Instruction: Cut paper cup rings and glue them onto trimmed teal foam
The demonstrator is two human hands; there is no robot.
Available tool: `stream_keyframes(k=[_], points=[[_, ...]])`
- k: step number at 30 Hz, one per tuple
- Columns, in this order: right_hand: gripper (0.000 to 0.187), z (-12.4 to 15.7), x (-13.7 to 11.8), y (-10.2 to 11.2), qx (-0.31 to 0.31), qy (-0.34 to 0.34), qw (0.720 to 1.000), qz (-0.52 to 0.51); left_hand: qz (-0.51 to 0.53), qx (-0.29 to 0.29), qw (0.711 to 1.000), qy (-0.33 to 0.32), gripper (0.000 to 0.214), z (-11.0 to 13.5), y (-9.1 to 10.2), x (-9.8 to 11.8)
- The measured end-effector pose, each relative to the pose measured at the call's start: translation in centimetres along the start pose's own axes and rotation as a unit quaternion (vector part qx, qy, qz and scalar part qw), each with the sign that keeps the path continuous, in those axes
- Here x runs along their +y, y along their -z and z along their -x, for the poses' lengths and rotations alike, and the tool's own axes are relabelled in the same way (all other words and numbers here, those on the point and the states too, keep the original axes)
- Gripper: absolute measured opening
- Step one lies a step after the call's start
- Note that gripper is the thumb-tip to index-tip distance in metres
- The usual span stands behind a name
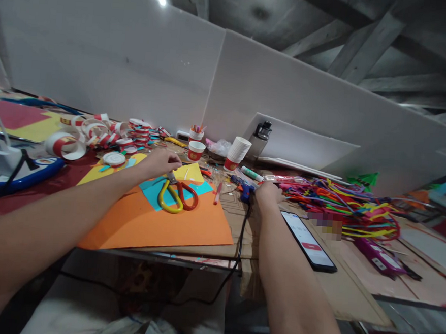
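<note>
My left hand [162,164] is over the yellow paper, just behind the scissors, its fingers bent together; anything between the fingertips is too small to make out. The scissors [172,195], with one yellow and one red handle, lie on turquoise paper [150,192] and a large orange sheet [157,228]. My right hand [267,193] is at the cardboard's middle, right beside a blue glue gun [247,190] with a black cord. Its fingers point away and are mostly hidden by the hand. A green-and-white tube [251,174] lies just beyond it. A pink pen [218,193] rests between the hands.
A phone [309,242] lies right of my right forearm. Colourful pipe cleaners [342,203] are heaped at the right. Stacked paper cups [237,153] and a bottle [260,139] stand at the back. Cut cup rings [95,130] and a blue power strip [24,173] are at left.
</note>
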State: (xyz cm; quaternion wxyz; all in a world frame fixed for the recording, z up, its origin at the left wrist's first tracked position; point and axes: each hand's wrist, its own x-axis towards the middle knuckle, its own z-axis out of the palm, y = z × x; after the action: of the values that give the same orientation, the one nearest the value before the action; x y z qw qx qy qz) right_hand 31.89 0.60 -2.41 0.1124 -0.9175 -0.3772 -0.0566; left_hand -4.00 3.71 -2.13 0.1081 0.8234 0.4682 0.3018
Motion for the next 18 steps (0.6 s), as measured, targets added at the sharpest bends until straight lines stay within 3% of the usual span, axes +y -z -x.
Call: stream_keyframes(k=[12, 18], points=[[0.028, 0.2, -0.5, 0.5, -0.005, 0.028, 0.999, -0.025, 0.044, 0.129, 0.986, 0.096, 0.027, -0.8, 3.5, -2.3], [0.040, 3.0, -1.8, 2.4, 0.114, 0.122, 0.982, -0.086, 0.067, 0.106, 0.984, 0.123, 0.022, -0.4, 2.9, -1.9]])
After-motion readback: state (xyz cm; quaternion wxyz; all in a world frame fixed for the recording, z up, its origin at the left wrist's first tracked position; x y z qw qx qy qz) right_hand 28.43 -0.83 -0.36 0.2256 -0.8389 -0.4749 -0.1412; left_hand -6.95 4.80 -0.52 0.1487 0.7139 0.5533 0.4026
